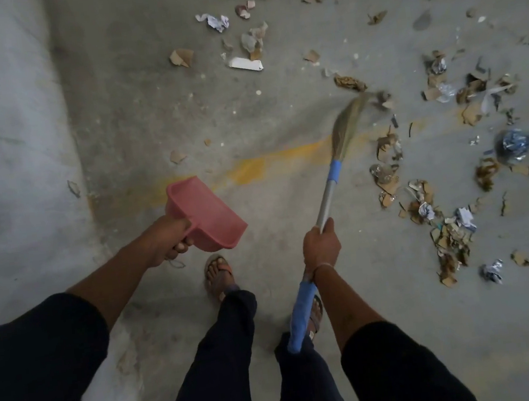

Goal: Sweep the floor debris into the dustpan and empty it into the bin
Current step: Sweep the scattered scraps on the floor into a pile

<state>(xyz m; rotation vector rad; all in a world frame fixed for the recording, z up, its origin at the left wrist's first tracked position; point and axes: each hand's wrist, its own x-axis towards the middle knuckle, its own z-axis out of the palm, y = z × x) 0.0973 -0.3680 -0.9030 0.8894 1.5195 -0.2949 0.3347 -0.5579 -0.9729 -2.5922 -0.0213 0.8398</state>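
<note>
On a bare concrete floor (pixel 149 114), seen from the head camera, a person stands over scattered debris (pixel 449 233) with the sweeping barely begun. The left hand (pixel 166 240) has its fingers curled round the handle of a pink dustpan (pixel 205 213), held up off the floor and, as far as its open side shows, holding nothing. The right hand (pixel 322 246) grips the metal shaft of a broom (pixel 330 190), fingers wrapped tight; the blurred bristle head reaches just to the near edge of the litter. Torn cardboard, crumpled paper and foil lie spread wide beyond and to the right of the dustpan, in no gathered pile; a white card strip (pixel 245 63) lies well beyond it, and a faded yellow line (pixel 253 167) runs just past its far edge. By this showing, nearly everything is left: the litter must be herded together, swept into the pan and carried off. No bin is in view.
</note>
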